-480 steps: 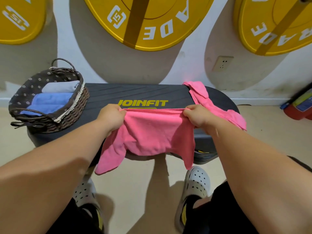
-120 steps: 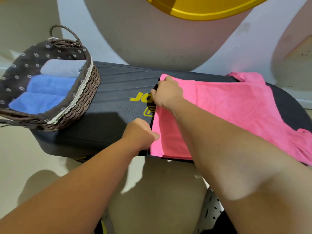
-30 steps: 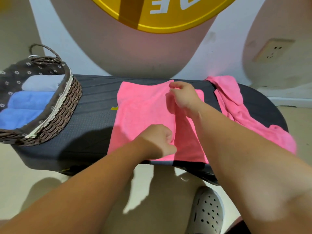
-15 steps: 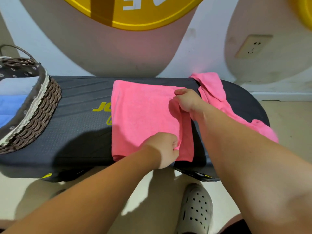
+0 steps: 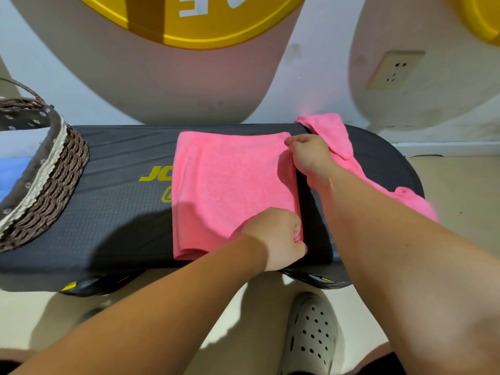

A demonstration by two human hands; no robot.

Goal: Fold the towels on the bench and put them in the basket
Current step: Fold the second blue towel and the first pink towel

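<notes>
Item: pink towel (image 5: 230,190) — we record it narrower than a second ago, its right-hand strip gone and the edge now flush. Left hand (image 5: 276,239) and right hand (image 5: 308,155) — both shifted rightward, pinching that edge's near and far corners.

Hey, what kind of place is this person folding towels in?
Probably a gym or fitness studio: large yellow weight plates hang against the wall, and the pink towel lies on a black step bench with yellow branding.
</notes>
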